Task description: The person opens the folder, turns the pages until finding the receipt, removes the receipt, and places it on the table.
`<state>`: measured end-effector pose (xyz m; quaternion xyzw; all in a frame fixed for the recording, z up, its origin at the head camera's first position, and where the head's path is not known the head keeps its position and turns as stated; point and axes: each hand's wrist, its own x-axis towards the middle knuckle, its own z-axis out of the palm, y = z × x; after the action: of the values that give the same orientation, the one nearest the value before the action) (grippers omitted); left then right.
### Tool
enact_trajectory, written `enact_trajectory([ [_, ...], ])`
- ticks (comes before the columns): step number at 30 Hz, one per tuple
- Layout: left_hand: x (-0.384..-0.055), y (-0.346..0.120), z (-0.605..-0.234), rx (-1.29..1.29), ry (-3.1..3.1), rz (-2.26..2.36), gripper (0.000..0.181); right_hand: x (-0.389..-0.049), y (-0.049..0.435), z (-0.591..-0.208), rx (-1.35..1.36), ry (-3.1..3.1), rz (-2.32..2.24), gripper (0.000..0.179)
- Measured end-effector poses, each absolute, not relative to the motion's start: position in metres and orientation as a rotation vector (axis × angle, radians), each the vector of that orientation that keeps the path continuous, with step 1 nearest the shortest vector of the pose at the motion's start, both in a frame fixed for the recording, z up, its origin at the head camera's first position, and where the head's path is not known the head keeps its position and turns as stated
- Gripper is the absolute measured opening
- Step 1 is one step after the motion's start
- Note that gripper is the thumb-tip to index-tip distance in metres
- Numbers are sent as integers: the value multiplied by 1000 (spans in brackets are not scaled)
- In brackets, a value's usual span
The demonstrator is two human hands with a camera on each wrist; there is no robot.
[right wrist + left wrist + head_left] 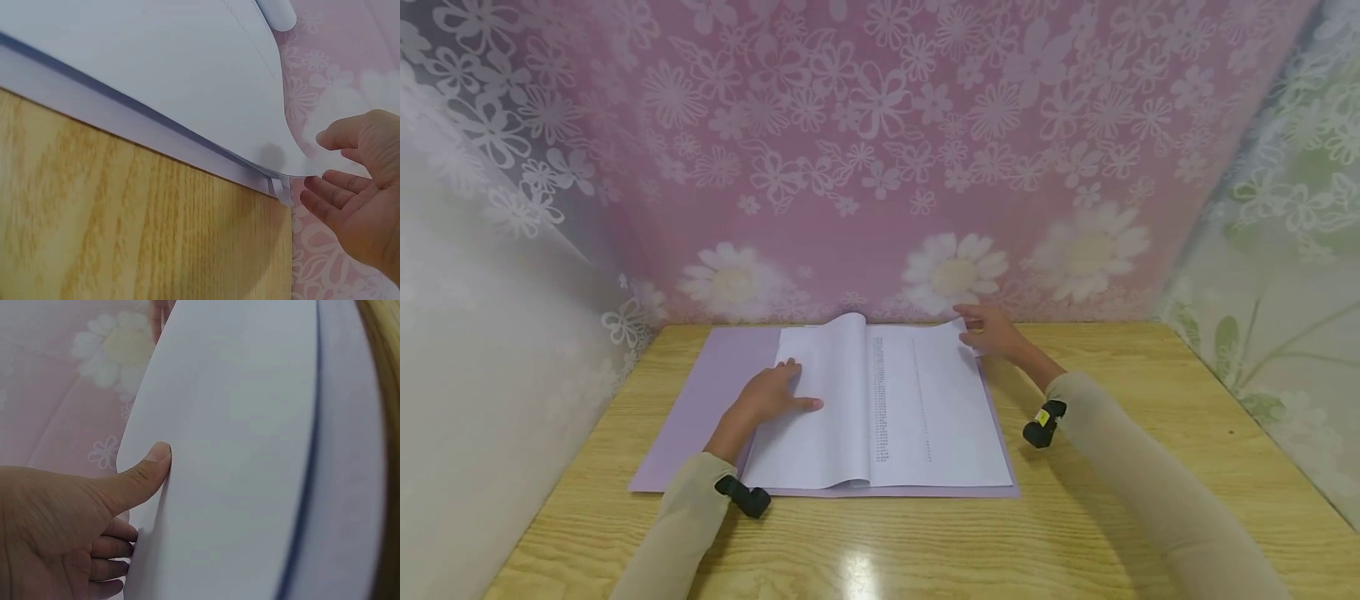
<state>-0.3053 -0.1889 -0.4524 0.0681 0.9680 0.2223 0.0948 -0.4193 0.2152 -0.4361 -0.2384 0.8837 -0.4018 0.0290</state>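
An open lilac folder [715,375] lies on the table, bearing a stack of white sheets. My left hand [767,396] rests on the left-hand sheet [823,442] with its fingers spread. In the left wrist view, the thumb [140,478] lies over that paper. My right hand [996,333] is at the far right corner of the printed right-hand sheet [955,400]. Seen from the right wrist, its fingers [334,194] touch the lifted corner from below, while the thumb [347,134] stands apart from the paper. Rows of small print run down the sheet.
The folder sits toward the back of a wood-grain table [880,542]. Behind it rises a pink flowered backdrop [850,167], with pale side panels left and right. The sheets bulge upward near the folder's middle. Dark devices [1041,425] are strapped on both wrists.
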Motion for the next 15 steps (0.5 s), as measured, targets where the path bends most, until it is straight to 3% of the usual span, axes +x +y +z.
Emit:
enact_trajectory([
  [15,-304,-188,-451,179,2858,687,92,-421,212,-438,-807,2779,-1237,50],
])
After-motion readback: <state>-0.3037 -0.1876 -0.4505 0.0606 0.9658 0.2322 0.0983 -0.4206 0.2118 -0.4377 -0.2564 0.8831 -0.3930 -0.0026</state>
